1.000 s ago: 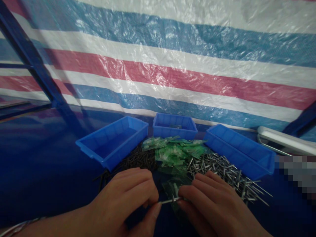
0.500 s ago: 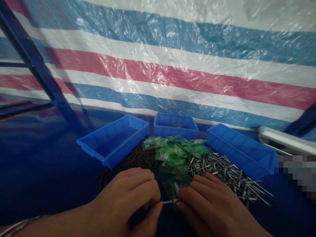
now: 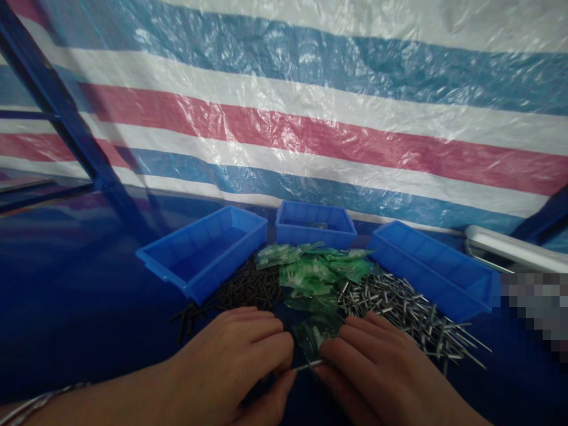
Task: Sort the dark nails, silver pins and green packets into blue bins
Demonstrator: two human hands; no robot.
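Note:
My left hand pinches one end of a thin silver metal pin between thumb and forefinger. The pin's other end meets the fingertips of my right hand, which are closed at the edge of a small clear plastic bag. Inside or beneath that bag are pale pieces I cannot make out clearly. Just beyond my hands lies a heap of green-tinted packets. Dark, thin rod-like pieces are piled behind my left hand, and loose silver metal pins spread behind my right.
Three blue plastic bins stand in an arc: a left bin, a middle bin with something small inside, and a right bin. A white object lies at far right. Striped plastic sheeting hangs behind the blue table.
My left hand has shifted slightly right and down, closer to my right hand. Less of the pin shows between them, and more of the clear bag is visible. The piles look the same.

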